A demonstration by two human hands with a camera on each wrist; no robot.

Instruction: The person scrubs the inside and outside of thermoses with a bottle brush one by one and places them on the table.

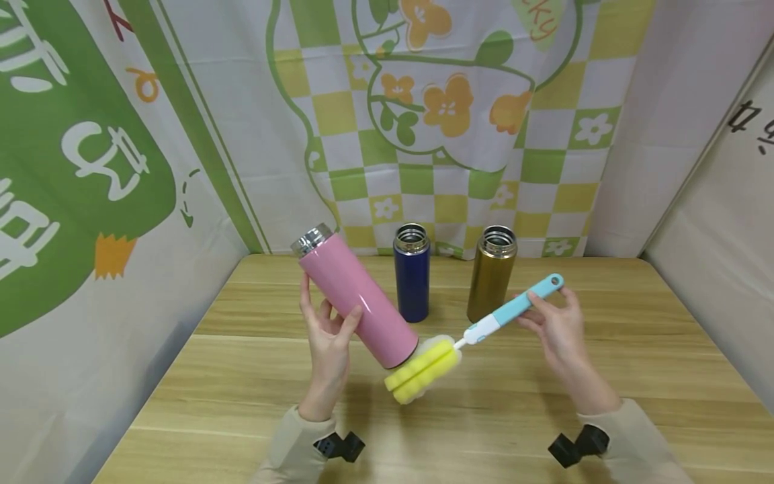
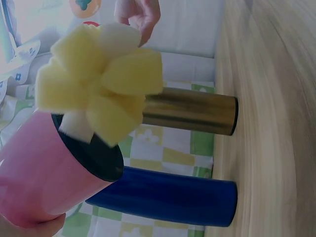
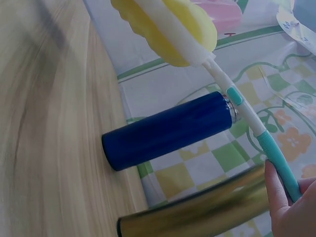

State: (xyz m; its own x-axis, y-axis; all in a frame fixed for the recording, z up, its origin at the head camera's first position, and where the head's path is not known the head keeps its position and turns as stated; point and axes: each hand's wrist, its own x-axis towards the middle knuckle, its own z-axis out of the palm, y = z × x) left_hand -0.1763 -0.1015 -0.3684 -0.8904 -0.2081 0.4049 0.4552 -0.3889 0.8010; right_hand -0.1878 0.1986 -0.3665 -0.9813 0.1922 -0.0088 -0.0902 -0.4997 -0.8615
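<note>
While left hand [image 1: 329, 343] grips a tilted, pink cylindrical metal-necked bottle [image 1: 361, 301], right hand [image 1: 561, 329] pinches a turquoise-handled yellow sponge brush [image 1: 480, 329], likely steadiest if held lower down.

The pink bottle [image 1: 361, 302] has a smooth, glossy coat and a shiny metal neck [image 1: 312, 240]; the blue bottle [image 1: 413, 286] and gold bottle [image 1: 490, 286] show a metallic sheen and polished metal rims [image 1: 412, 235]. The brush [image 1: 483, 329] joins a matt, ridged foam head [image 1: 423, 372] to a smooth plastic handle [image 1: 512, 309]. The table [image 1: 242, 403] looks smooth and wood-grained, the backdrop [image 1: 447, 202] like matt, creased cloth.
</note>
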